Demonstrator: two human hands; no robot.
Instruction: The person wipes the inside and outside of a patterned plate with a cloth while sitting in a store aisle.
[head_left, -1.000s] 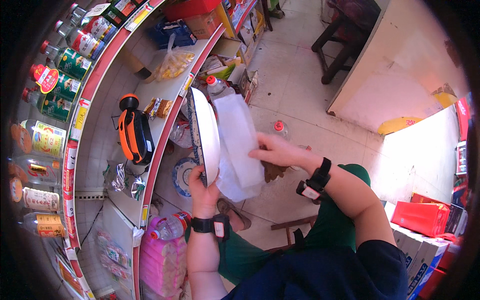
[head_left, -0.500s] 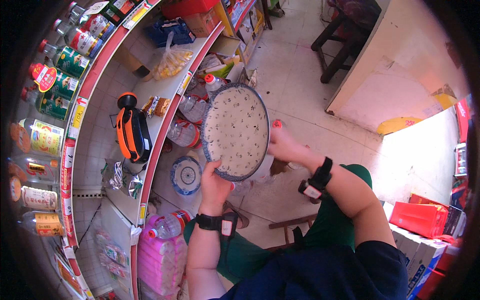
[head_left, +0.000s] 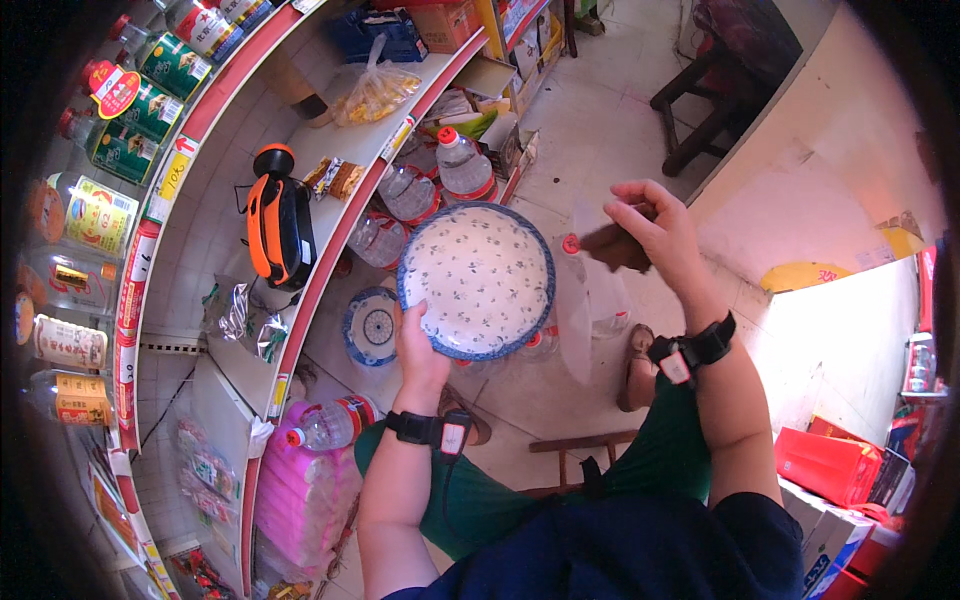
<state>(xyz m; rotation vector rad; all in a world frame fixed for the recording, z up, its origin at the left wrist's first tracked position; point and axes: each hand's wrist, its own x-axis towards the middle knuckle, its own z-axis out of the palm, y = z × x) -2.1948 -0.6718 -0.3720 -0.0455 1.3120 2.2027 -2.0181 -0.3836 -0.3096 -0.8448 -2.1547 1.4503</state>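
A round white plate (head_left: 480, 285) with small floral sprigs and a blue rim is held up in front of me. My left hand (head_left: 422, 352) grips its lower-left edge, thumb on the face and the other fingers hidden underneath. To the right, apart from the plate, my right hand (head_left: 662, 238) is closed on a brown cloth (head_left: 618, 248). A smaller blue-and-white plate (head_left: 373, 328) lies low beside the shelf, left of the held one. Something translucent, too blurred to name, shows between the held plate and the cloth.
Shelves on my left carry bottles (head_left: 120, 150), an orange-and-black device (head_left: 277, 225) and a knotted bag of yellow food (head_left: 378, 92). Large clear bottles (head_left: 462, 165) stand at the shelf's foot. Pink packs (head_left: 305, 500), a dark stool (head_left: 720, 90) and a red box (head_left: 828, 465) are around me.
My right hand has left the plate's right edge and moved right and away from me, with the brown cloth. The plate has tipped to face up more, still in my left hand.
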